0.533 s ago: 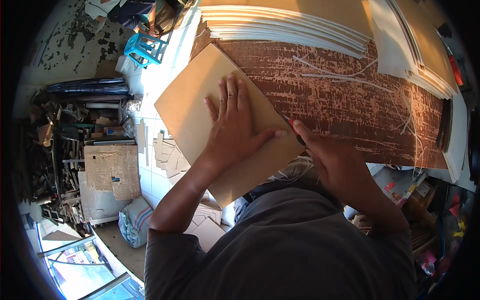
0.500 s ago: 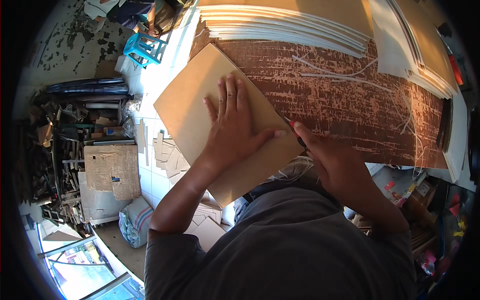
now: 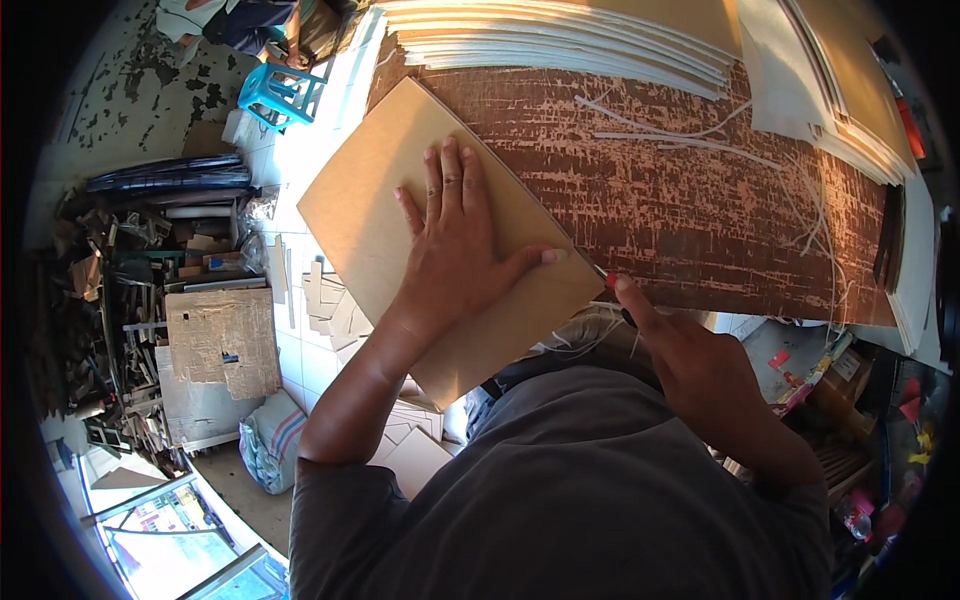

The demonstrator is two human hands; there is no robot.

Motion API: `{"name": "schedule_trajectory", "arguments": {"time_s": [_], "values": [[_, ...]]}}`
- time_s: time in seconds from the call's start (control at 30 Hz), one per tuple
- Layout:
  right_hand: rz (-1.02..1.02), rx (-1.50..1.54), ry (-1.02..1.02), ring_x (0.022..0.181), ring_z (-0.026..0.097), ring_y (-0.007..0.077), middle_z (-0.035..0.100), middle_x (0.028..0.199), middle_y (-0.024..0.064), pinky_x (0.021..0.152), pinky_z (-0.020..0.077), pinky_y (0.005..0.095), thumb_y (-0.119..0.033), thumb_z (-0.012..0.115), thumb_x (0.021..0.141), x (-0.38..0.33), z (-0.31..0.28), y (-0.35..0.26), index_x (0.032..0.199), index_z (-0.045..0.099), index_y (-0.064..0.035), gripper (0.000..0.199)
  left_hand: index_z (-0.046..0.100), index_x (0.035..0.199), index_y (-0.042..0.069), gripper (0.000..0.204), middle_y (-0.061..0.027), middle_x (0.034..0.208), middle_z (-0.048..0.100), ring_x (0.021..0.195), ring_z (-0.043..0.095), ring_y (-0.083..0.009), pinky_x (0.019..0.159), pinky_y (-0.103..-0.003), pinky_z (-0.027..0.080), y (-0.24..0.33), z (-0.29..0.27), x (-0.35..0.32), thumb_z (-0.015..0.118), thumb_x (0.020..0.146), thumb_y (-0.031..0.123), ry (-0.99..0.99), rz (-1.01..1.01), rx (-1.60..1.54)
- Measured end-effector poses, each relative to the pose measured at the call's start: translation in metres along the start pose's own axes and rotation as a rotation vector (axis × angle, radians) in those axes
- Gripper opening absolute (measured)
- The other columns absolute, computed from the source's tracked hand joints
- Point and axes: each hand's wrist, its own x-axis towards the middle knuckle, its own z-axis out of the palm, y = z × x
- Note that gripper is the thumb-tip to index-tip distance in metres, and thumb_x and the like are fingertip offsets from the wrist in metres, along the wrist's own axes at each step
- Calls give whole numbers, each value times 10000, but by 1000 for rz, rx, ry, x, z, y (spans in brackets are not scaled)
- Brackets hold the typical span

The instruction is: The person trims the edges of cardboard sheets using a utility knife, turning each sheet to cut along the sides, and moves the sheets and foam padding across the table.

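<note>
A brown rectangular board (image 3: 365, 180) lies slantwise over the near left edge of the worn reddish-brown tabletop (image 3: 680, 220). Flat on its face rests my left hand (image 3: 450, 235), fingers and thumb spread. By the board's right corner, my right hand (image 3: 690, 345) is closed around a red and black cutter knife (image 3: 612, 282). The blade's thin tip points at the board's right edge; most of the handle is hidden in my fingers. Thin white offcut strips (image 3: 680, 140) lie on the tabletop beyond the board.
Stacked brown boards with white edges (image 3: 570, 55) stand along the table's far side, with more boards (image 3: 850, 90) at the far right. A blue stool (image 3: 280, 95) and another person (image 3: 250, 22) are at the far left. Scrap wood (image 3: 95, 300) and a tied sack (image 3: 272, 440) lie left.
My right hand has drawn the cutter knife toward me and rightward along the board's edge, to its near corner. My left hand stays pressed on the board; the whole view has shifted slightly.
</note>
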Motion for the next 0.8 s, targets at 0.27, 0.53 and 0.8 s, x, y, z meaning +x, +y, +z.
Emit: {"name": "schedule_trajectory", "arguments": {"time_s": [0.27, 0.53, 0.8], "values": [[15, 13, -12, 667, 672, 305, 646, 937, 145, 538, 547, 427, -21, 604, 959, -19, 4, 3, 1670, 321, -166, 778, 92, 1616, -162, 1375, -383, 1705, 70, 1617, -2, -498, 1233, -741, 53, 1, -3, 0, 697, 824, 785, -11, 13, -42], [84, 56, -74, 746, 705, 309, 693, 1112, 158, 541, 550, 415, 19, 595, 921, -39, -2, -4, 1664, 328, -156, 809, 90, 1625, -148, 1383, -370, 1709, 89, 1624, 9, -472, 1256, -697, 49, 2, -4, -1, 701, 815, 792, -20, -9, -18], [89, 14, -80, 679, 651, 275, 642, 959, 114, 521, 521, 407, 29, 605, 886, -51, -4, -3, 1663, 337, -155, 841, 90, 1637, -123, 1395, -353, 1716, 102, 1629, 18, -453, 1272, -671, 57, 2, -3, 1, 693, 800, 816, -9, -13, -10]]}}
